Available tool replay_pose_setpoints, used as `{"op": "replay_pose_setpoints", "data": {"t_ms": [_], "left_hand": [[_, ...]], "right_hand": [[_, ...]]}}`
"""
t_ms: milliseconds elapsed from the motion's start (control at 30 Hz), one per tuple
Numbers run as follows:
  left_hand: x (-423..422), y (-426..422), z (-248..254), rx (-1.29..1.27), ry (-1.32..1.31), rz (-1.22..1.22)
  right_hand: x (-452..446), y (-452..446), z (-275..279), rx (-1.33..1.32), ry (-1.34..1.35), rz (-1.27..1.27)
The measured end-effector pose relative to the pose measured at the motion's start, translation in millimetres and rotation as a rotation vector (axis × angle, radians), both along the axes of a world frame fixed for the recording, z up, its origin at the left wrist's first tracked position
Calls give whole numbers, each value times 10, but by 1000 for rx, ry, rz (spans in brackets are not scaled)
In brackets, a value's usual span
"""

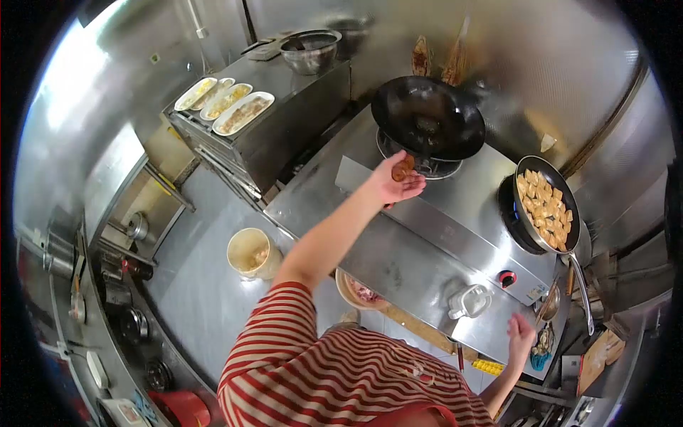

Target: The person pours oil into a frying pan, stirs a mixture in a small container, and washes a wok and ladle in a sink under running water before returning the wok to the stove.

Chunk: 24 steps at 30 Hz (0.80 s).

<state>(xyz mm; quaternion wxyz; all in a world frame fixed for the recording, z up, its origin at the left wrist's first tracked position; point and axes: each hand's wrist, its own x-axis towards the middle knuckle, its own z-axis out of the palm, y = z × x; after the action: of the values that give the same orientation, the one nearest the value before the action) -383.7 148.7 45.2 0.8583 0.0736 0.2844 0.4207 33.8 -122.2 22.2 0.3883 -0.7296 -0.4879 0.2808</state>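
Note:
My left hand [400,183] reaches over the stove at the near side of the black wok [428,117]. Between its thumb and outstretched fingers shows a rounded brown knob [403,168], which looks like the end of the wok's handle. The fingers are apart, not wrapped round it. A little oily liquid glistens at the bottom of the wok. My right hand [521,331] is held loosely closed above the counter's right edge, with nothing visible in it. Nearest to it is a white jug [469,302], upright on the steel counter.
A frying pan [546,206] of browned pieces sits over a blue flame at right, its long handle jutting toward me. White oval dishes [243,113] and a steel bowl [311,53] stand on the left counter. A cream bucket [254,254] is on the floor.

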Motion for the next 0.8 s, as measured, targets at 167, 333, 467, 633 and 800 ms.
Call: {"op": "replay_pose_setpoints", "data": {"t_ms": [167,333,467,633,800], "left_hand": [[286,176,-74,-36,-373,-44],[50,-244,38,15,-478,-42],[-473,-1077,105,56,-510,-140],[-1206,-2501,33,143,-380,-93],[-1852,-3873,118,90,-252,78]], "right_hand": [[-345,-520,143,-57,-146,-47],[-681,-686,223,-77,-10,-78],[-976,-685,160,-105,-23,104],[-1230,-749,-132,-68,-77,305],[-1811,-833,-387,-255,-111,564]]}}
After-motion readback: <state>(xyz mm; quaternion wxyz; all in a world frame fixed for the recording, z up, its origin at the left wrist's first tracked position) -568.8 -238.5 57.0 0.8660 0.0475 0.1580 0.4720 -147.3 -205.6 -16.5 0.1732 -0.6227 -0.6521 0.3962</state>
